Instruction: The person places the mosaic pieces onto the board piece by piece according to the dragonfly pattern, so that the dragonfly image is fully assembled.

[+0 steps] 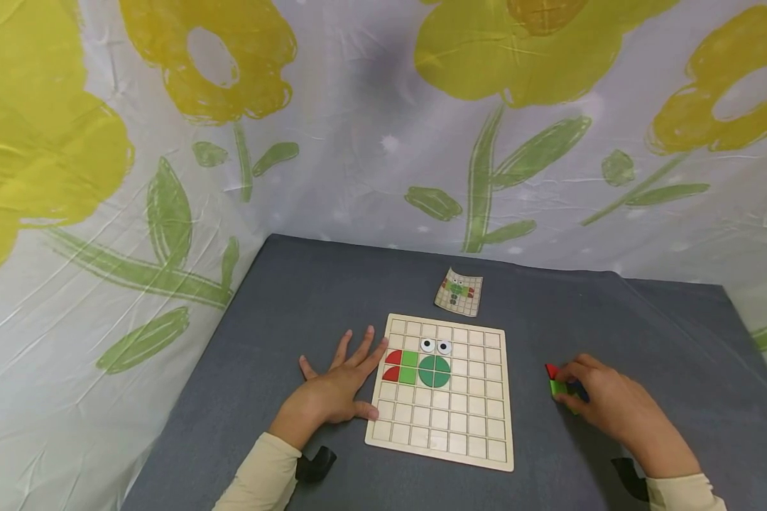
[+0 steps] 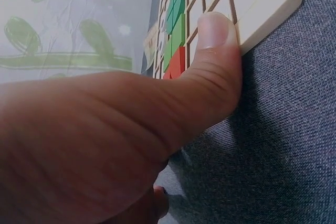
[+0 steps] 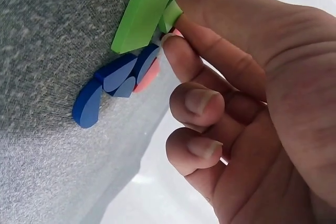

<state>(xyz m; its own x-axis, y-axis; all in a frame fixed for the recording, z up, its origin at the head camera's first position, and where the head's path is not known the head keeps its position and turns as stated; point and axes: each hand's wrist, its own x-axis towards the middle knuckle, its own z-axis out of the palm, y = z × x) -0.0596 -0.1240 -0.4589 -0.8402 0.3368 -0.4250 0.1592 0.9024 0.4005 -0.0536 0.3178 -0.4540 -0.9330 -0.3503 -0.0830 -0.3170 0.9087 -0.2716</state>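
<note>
Pale wooden grid board — square, lying flat, partly filled; light-green block — small, pinched, well apart to the board's right.

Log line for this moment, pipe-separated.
left hand: spread, touches grid board | right hand: pinches light-green piece | blue pieces: loose, near right hand | pattern card: beyond board

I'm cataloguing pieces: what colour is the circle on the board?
The circle is dark green, best in head view.
</note>
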